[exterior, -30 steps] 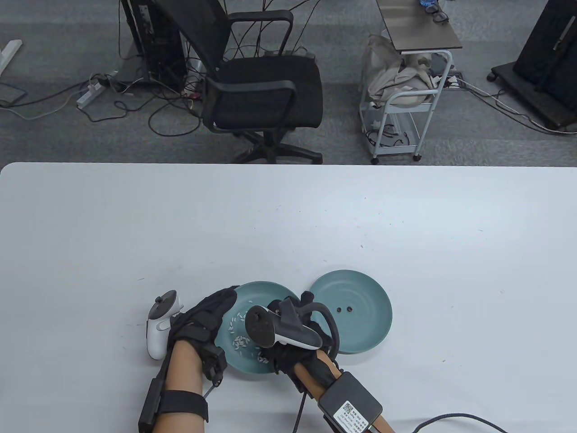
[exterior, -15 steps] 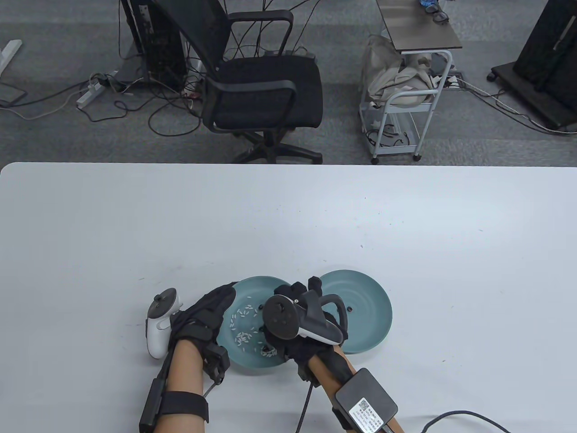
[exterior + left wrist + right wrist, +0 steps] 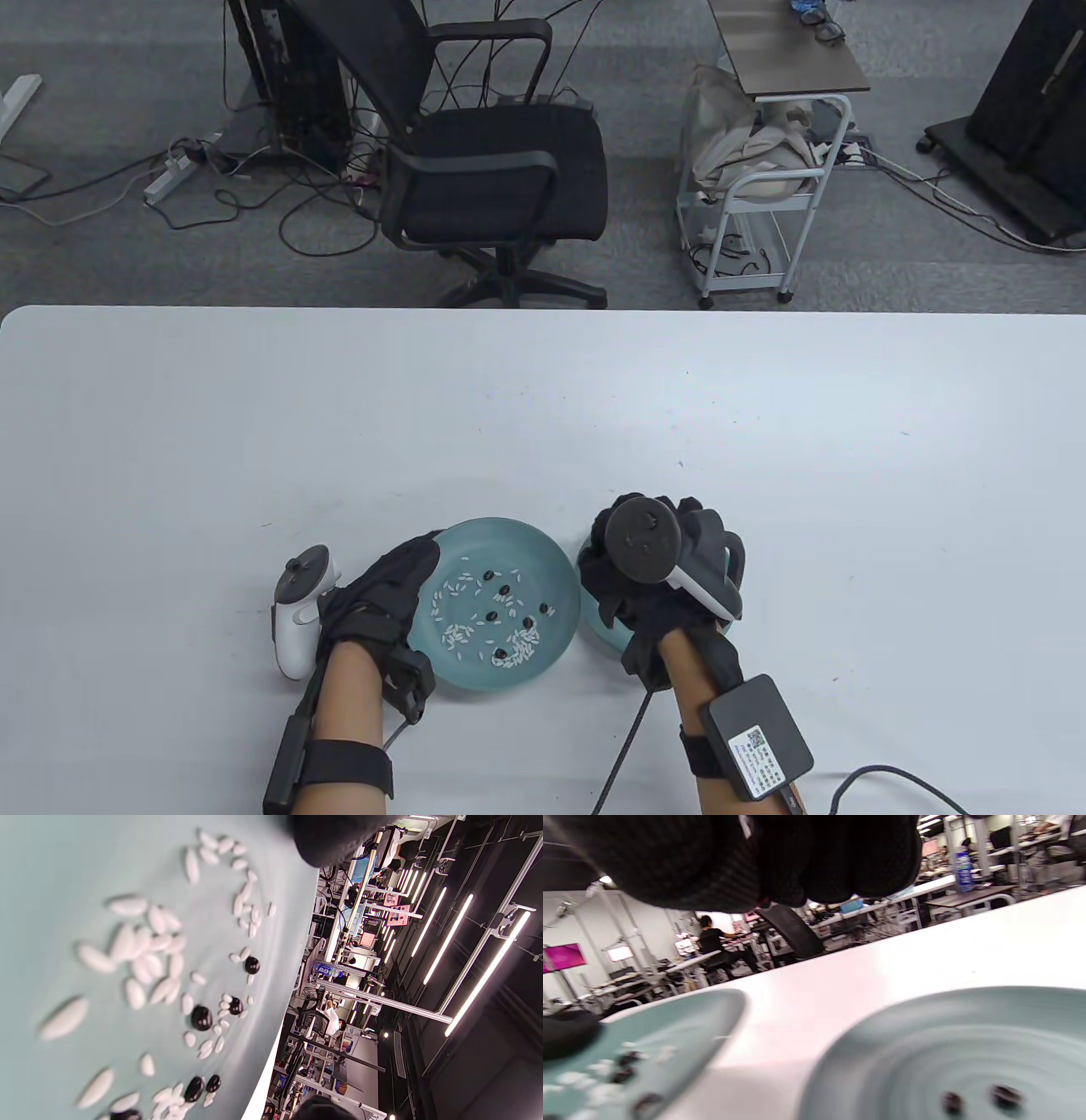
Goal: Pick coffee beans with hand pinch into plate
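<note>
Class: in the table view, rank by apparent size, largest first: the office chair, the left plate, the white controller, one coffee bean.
1. Office chair, though it stands farther from the camera
2. Left plate
3. White controller
4. Coffee bean

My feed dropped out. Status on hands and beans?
Right hand over right plate, fingers bunched; pinch contents hidden. Left hand rests on left plate rim. Two beans in right plate. Nothing blocking.

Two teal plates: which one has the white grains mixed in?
The left plate, beside the left hand. The right plate shows only two dark coffee beans.
</note>
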The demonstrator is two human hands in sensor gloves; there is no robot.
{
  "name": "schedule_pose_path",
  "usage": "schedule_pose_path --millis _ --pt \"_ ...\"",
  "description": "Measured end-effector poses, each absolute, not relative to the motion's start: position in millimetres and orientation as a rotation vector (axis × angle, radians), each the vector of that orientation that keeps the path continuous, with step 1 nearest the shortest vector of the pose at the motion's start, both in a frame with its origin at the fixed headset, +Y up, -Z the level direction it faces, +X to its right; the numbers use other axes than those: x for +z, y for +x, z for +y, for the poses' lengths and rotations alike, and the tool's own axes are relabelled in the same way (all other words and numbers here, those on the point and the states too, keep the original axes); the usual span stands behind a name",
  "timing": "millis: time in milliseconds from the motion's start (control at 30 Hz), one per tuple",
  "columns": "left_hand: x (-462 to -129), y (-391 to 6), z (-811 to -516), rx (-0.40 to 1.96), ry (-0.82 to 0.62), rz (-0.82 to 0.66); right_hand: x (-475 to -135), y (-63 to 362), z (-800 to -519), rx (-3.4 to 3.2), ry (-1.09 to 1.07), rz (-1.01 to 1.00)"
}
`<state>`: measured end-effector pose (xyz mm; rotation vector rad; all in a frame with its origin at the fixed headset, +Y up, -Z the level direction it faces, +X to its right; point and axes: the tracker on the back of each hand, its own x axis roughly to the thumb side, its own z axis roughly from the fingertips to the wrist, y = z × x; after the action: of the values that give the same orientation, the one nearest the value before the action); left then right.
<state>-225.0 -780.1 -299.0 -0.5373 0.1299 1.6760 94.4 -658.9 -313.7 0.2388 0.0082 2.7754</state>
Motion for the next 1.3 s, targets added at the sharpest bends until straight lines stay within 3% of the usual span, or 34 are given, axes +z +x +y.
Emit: schedule_pose_path --millis 367,667,1000,1300 --pt "-297.5 -227.4 -781.0 1.656 -0.537 0.153 -332.5 109.7 -724.6 3.079 0.025 0.262" --pt "-296.3 -228.9 -781.0 1.654 -0.519 0.177 -331.9 97.0 -742.4 3.300 -0.005 0.336" --pt "-296.0 -229.5 -781.1 1.656 -0.510 0.179 -329.4 92.4 -738.3 3.342 -0.027 0.342" --pt "-296.7 -227.8 -781.6 1.654 -0.523 0.179 -329.2 122.9 -709.9 3.065 -0.096 0.277"
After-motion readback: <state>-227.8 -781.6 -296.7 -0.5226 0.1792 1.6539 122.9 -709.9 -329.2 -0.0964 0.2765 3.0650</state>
